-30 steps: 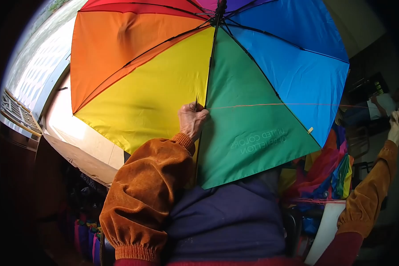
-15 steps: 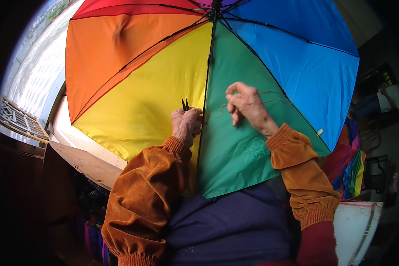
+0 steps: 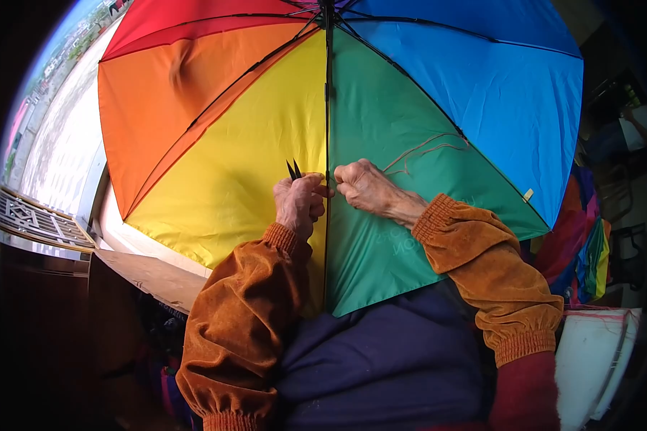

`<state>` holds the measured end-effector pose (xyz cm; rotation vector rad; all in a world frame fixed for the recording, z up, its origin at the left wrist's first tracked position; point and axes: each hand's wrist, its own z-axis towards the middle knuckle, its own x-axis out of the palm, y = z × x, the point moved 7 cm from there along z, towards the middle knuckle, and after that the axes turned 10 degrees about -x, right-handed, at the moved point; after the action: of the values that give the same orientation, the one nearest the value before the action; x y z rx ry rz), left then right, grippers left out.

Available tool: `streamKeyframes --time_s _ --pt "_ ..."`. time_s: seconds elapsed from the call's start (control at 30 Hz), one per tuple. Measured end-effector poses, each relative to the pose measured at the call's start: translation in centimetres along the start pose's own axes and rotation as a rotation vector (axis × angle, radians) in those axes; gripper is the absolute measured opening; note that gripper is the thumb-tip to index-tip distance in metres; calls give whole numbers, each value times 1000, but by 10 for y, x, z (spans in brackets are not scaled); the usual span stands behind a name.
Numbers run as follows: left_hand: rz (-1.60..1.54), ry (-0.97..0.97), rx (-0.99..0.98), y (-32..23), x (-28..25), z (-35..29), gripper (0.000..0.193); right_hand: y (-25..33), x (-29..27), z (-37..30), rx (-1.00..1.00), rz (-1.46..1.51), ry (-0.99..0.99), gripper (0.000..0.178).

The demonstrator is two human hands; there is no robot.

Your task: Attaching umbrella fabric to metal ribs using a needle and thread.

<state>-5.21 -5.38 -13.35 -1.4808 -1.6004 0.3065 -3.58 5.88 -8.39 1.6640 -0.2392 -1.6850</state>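
An open umbrella (image 3: 223, 165) with rainbow-coloured panels is spread before me, its inner side and black ribs facing me. My left hand (image 3: 298, 202) is closed at the rib (image 3: 327, 122) between the yellow and green panels. Two dark pointed blades of what look like small thread snips (image 3: 292, 170) stick up from that hand. Just right of the same rib, my right hand (image 3: 369, 188) is pinched over the green panel; what lies between its fingertips is hidden. Thin brownish thread (image 3: 418, 149) trails from behind this hand across the green cloth.
A small yellow tag (image 3: 528, 195) sits by the green panel's right edge. More colourful folded fabric (image 3: 589, 244) lies at right, above a white board (image 3: 593, 359) with red threads. A cardboard piece (image 3: 151, 276) and a metal railing (image 3: 43, 221) stand at left.
My right hand has moved left and slightly down to the rib, its fingers now pinched. The thread lies differently on the green panel. My left hand stays at the rib; the view has shifted slightly.
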Motion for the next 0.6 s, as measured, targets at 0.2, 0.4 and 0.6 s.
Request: streamKeyframes --time_s 0.2,0.4,0.6 --pt "26 29 25 0 5 0 15 10 -5 3 -141 -93 -36 8" --pt "77 -38 56 1 8 0 13 7 -12 3 -118 -136 -133 3" --pt "31 -20 134 -1 9 -2 12 3 -6 1 11 -86 -343 6"
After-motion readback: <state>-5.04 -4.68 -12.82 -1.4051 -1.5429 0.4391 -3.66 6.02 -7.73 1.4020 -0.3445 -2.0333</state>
